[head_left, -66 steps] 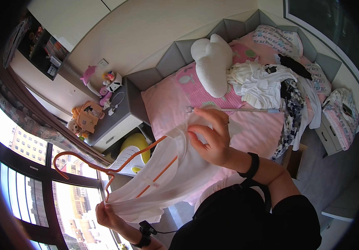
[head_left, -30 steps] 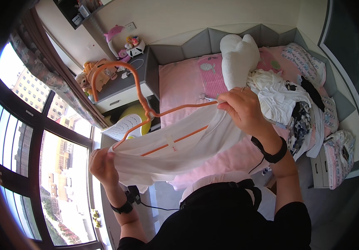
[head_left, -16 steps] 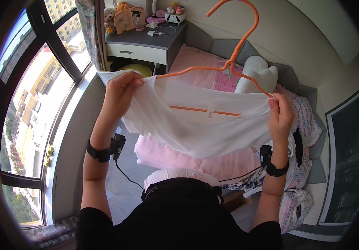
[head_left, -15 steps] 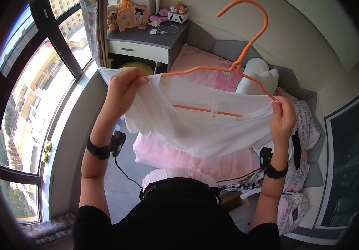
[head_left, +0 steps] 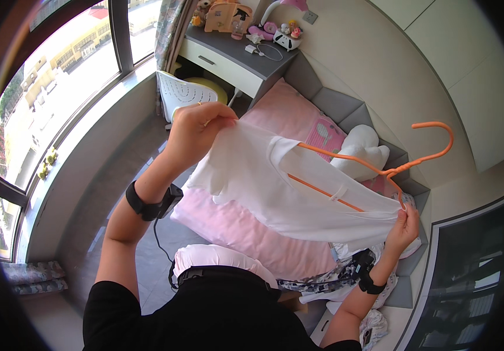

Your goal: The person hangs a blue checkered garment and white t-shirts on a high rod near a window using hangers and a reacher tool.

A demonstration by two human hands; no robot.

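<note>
A white shirt hangs stretched between my two hands over the bed. Its wide neckline faces up, with a small label inside the collar. An orange hanger runs through the shirt, its hook sticking out to the upper right and its lower bar showing through the neck opening. My left hand is closed on the shirt's left shoulder, raised higher than the other. My right hand pinches the right shoulder near the hanger's end. The hanger's left end is hidden under the cloth.
Below lies a bed with a pink quilt, a pink pillow and a white plush cushion. Patterned clothes are heaped near my right forearm. A grey-topped desk and white chair stand by the window.
The shirt and hanger have tilted, the right end now lower and the hook leaning right. More shoulder cloth shows beside my left hand. The whole view has turned.
</note>
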